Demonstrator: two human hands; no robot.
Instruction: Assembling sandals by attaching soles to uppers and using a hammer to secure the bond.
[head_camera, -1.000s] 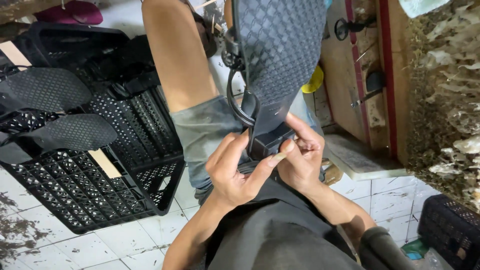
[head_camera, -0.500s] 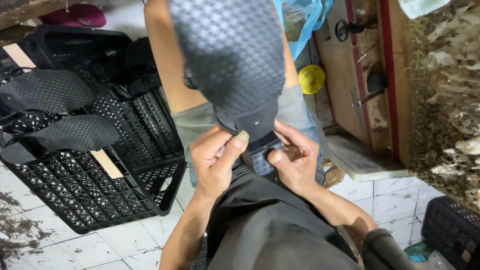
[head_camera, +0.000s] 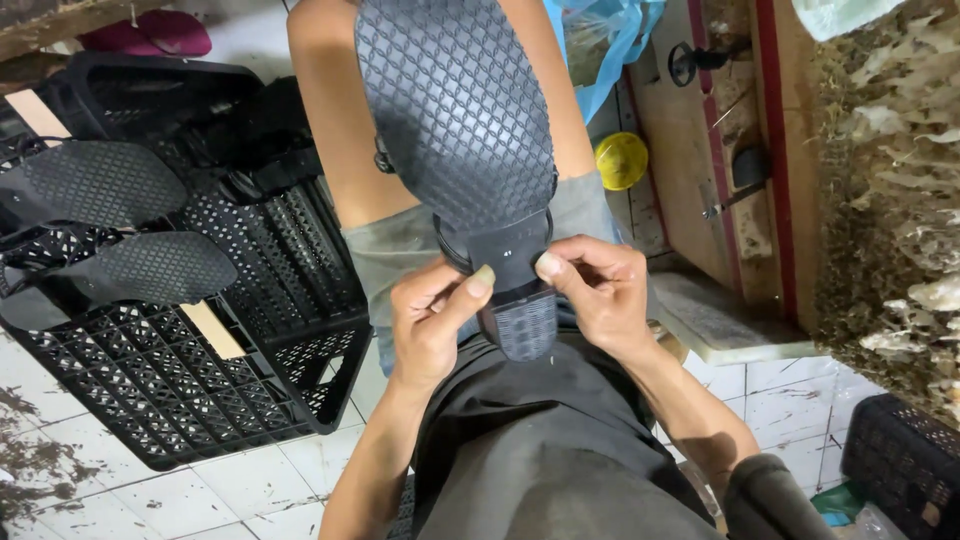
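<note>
A black sandal lies sole-up across my lap, its diamond-patterned sole facing me and its heel nearest my body. My left hand grips the left side of the heel end, thumb pressed on the smooth arch part. My right hand holds the right side of the same part, thumb touching the sole. A black strap shows under the sole's left edge.
A black plastic crate stands on the white tiled floor at my left, with two more black sandal soles resting on it. A yellow lid and a blue plastic bag lie ahead. A wooden bench is at right.
The sandal has swung from the right to upright over my lap and slid toward me. Both hands have shifted from pinching its end to gripping the arch beside the heel.
</note>
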